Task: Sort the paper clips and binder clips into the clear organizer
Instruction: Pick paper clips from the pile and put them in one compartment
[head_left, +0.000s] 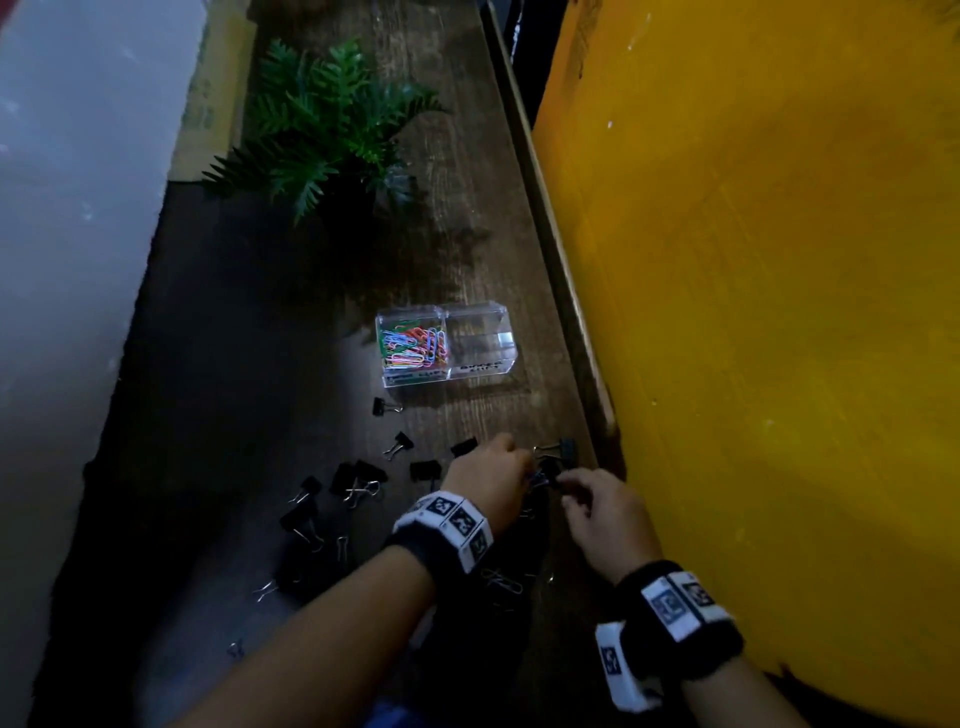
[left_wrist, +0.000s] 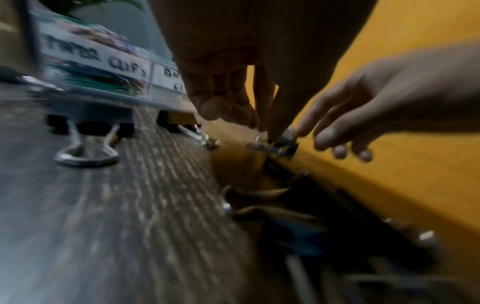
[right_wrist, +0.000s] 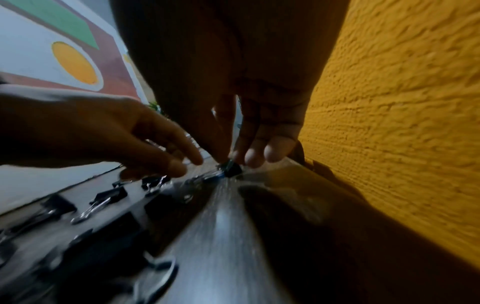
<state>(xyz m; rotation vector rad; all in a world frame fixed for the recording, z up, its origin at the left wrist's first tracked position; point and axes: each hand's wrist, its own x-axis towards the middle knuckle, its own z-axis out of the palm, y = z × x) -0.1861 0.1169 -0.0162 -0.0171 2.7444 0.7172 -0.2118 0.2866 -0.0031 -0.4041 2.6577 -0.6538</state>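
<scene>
The clear organizer (head_left: 451, 372) stands mid-table. Its left compartment holds coloured paper clips (head_left: 415, 345); the right one looks empty. Several black binder clips (head_left: 358, 480) lie scattered in front of it. Near the table's right edge both hands meet over one small black binder clip (head_left: 546, 475). My right hand (right_wrist: 233, 161) pinches its black body (right_wrist: 232, 170). My left hand (left_wrist: 269, 132) pinches down on its wire end, where something blue shows (right_wrist: 217, 175). In the head view my left hand (head_left: 524, 467) sits left of the clip and my right hand (head_left: 567, 486) right of it.
A yellow wall (head_left: 753, 312) rises right beside my right hand, behind a raised wooden strip (head_left: 561, 291). A potted fern (head_left: 332, 124) stands behind the organizer. More binder clips (head_left: 387, 405) and a loose wire clip (head_left: 503, 580) lie near my left forearm.
</scene>
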